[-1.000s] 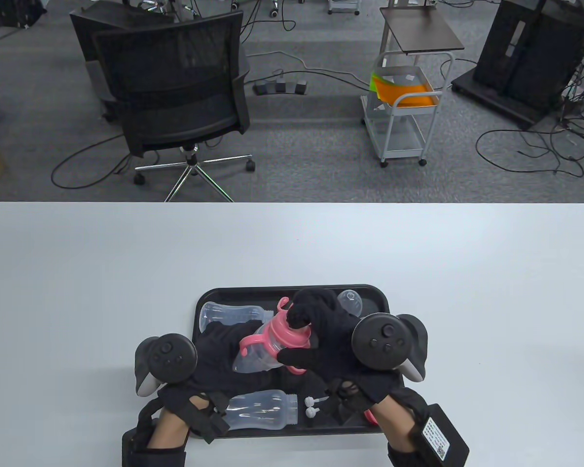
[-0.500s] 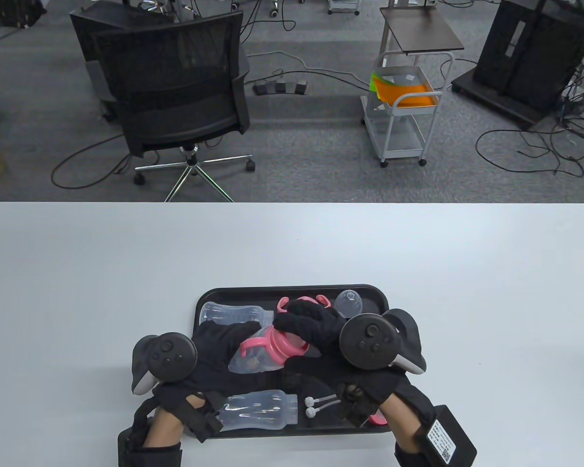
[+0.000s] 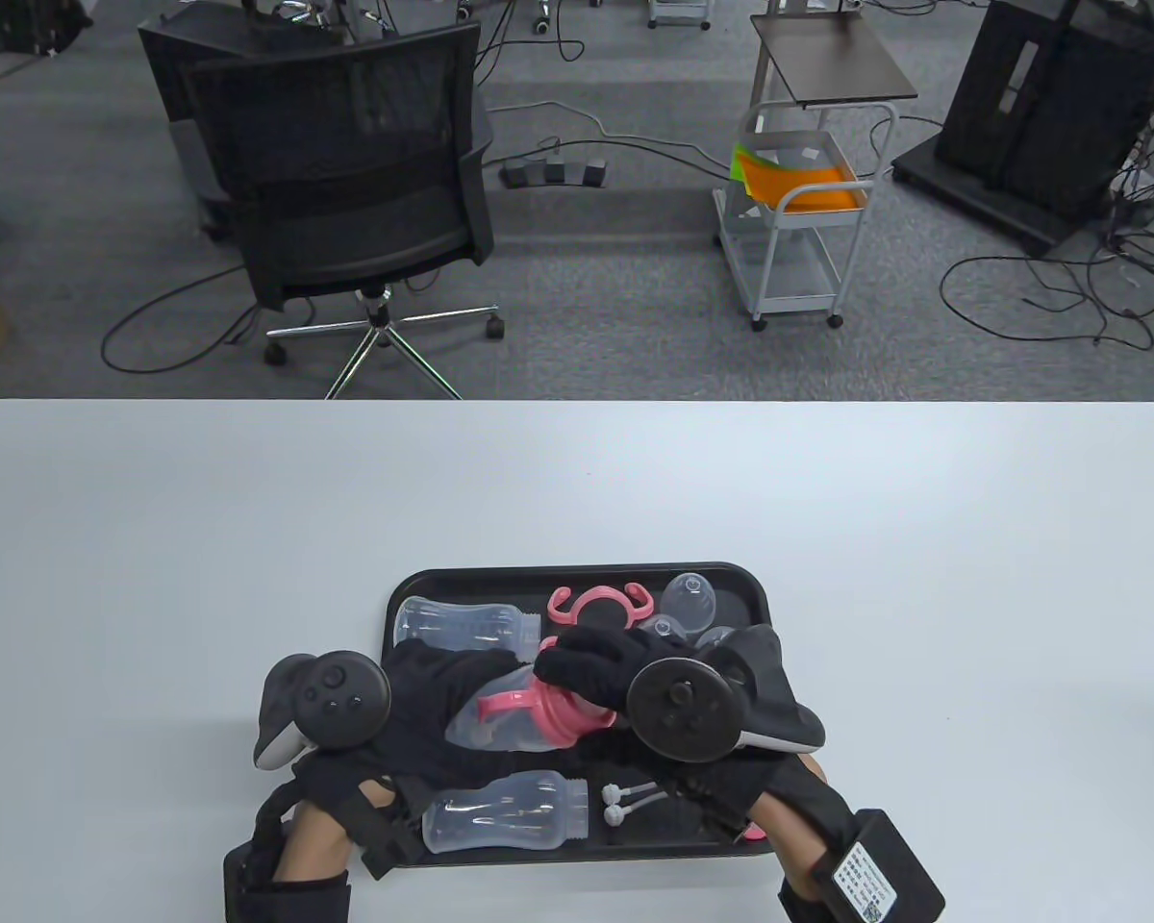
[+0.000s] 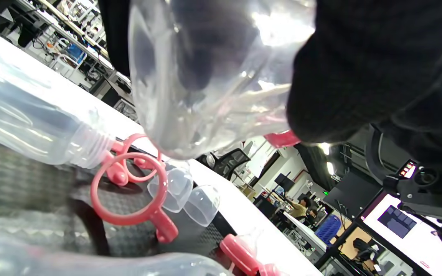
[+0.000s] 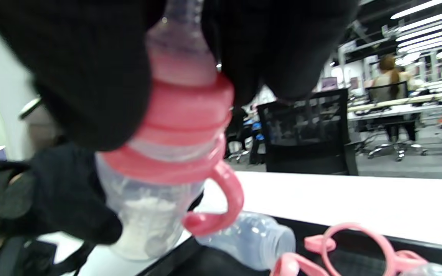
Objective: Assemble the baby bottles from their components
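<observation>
A clear baby bottle (image 3: 489, 719) with a pink handled collar (image 3: 555, 710) is held tilted over the black tray (image 3: 577, 575). My left hand (image 3: 433, 687) grips its clear body (image 4: 205, 76). My right hand (image 3: 601, 673) grips the pink collar (image 5: 184, 115) and the teat end from above. One pink handle (image 5: 221, 203) sticks out free. Two more clear bottles lie in the tray, one at the back left (image 3: 457, 623), one at the front (image 3: 505, 813). A loose pink handle ring (image 3: 596, 603) lies at the back of the tray.
Clear caps (image 3: 689, 601) lie at the tray's back right. Two white straw parts (image 3: 630, 803) lie at the tray's front. A pink piece (image 3: 755, 833) peeks out under my right wrist. The white table (image 3: 250, 529) spreads around; an office chair (image 3: 346, 183) stands beyond it.
My right hand has turned clockwise on the pink collar, its tracker swinging down and left. The bottle has sunk lower and flatter. The loose pink ring behind is uncovered.
</observation>
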The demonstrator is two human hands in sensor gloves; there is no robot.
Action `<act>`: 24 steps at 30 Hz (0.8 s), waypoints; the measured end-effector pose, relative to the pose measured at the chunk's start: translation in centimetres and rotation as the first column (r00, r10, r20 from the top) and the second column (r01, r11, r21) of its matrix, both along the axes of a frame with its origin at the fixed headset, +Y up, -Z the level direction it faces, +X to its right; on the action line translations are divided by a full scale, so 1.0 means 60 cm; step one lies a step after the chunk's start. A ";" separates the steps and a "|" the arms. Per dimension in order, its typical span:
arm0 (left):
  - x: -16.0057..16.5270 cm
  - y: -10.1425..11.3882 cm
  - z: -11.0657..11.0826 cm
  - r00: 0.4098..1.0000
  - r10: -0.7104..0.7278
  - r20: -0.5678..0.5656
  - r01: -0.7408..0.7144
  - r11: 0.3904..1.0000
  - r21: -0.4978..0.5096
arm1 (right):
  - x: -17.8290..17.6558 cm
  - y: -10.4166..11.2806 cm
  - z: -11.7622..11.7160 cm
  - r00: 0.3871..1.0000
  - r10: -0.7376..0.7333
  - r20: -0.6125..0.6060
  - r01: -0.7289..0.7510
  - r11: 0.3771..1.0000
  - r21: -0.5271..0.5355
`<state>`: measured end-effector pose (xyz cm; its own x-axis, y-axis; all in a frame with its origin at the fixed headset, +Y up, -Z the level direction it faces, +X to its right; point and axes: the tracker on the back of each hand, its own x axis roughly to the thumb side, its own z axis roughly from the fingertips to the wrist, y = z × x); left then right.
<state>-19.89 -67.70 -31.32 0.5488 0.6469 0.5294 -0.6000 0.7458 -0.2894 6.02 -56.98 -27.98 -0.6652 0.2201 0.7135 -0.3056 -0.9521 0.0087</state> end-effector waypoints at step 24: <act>-0.011 0.009 0.001 0.997 0.061 0.041 -0.060 0.998 -0.035 | -0.008 -0.003 -0.002 0.995 -0.065 0.078 0.071 0.994 -0.080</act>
